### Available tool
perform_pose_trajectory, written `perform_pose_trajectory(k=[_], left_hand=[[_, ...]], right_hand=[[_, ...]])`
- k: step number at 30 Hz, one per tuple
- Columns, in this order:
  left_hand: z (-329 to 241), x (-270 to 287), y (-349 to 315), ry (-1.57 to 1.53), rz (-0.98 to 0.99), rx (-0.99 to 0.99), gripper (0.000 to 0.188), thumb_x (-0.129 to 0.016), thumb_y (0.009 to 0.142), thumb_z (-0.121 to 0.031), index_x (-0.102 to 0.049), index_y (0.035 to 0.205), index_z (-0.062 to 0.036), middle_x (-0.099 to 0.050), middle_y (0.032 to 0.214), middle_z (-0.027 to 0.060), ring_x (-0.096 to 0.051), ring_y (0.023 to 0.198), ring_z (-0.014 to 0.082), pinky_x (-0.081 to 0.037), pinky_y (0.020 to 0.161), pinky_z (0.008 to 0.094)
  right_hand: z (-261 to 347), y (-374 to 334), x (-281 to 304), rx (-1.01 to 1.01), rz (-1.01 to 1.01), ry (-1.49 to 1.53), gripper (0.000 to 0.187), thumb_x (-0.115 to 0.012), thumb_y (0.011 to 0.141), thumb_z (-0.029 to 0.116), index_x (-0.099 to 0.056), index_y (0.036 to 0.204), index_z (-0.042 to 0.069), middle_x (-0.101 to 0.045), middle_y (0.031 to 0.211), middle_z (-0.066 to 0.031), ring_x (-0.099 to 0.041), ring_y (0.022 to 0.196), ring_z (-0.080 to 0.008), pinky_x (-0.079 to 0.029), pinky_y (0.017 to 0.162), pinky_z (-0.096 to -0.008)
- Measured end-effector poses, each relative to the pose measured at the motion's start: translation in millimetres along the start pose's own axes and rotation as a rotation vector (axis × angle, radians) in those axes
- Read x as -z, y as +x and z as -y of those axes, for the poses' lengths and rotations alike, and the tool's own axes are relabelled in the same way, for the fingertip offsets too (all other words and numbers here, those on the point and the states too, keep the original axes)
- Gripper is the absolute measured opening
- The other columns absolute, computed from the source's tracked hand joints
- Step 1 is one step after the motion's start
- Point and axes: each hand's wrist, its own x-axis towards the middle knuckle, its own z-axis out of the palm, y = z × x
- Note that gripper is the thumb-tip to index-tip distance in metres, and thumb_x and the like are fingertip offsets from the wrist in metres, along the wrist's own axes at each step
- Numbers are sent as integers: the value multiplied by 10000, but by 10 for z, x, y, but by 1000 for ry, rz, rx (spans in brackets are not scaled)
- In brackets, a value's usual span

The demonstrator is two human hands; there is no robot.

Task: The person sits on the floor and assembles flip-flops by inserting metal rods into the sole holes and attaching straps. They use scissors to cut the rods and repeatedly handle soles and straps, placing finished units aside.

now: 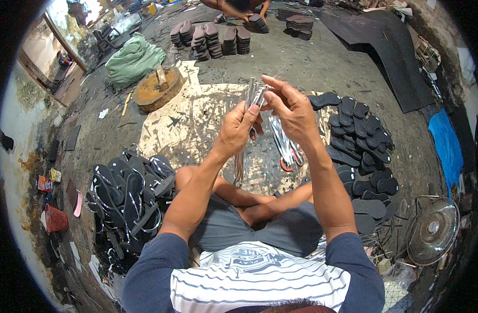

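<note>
My left hand is closed around a bundle of thin silvery-white sandal straps, whose brownish lower ends hang beneath it. At the bundle's upper end is my right hand, with thumb and fingers curled at the strap tips. Below my hands, more white straps lie in a loose bunch on the floor sheet. Red-handled scissors rest at the near end of that bunch, partly under it. Dark sandal soles are spread in overlapping rows to my right. A heap of dark sandals with shiny straps lies to my left.
Beyond the worn pale sheet stands a round wooden block with a mallet-like piece on it, beside a green sack. Stacked soles and another person's hand are farther off. A fan stands right.
</note>
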Motion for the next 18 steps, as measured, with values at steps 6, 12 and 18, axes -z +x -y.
perform_pose_trajectory(k=[6, 12, 18], left_hand=[[-13, -35, -76, -22, 65, 57, 336, -470, 1081, -379, -492, 1179, -59, -620, 809, 19, -595, 551, 70, -440, 462, 190], [0, -41, -76, -89, 90, 18, 334, -451, 1088, -363, -467, 1200, -49, -646, 917, 63, -659, 617, 101, -459, 463, 196], [30, -56, -21, -114, -26, 23, 348, -439, 1094, -336, -546, 1159, -11, -667, 954, 89, -676, 703, 129, -546, 581, 261]], right_hand=[[-17, -22, 83, -59, -3, 46, 270, -676, 979, 165, -699, 1202, 14, -734, 977, -51, -654, 818, -90, -539, 737, -257], [5, -38, 103, -49, -48, 47, 226, -674, 972, 146, -716, 1139, 0, -731, 930, -44, -656, 810, -85, -545, 731, -254], [31, -56, 86, -100, -42, 81, 229, -661, 978, 126, -700, 1151, -18, -732, 982, -74, -674, 851, -108, -560, 780, -266]])
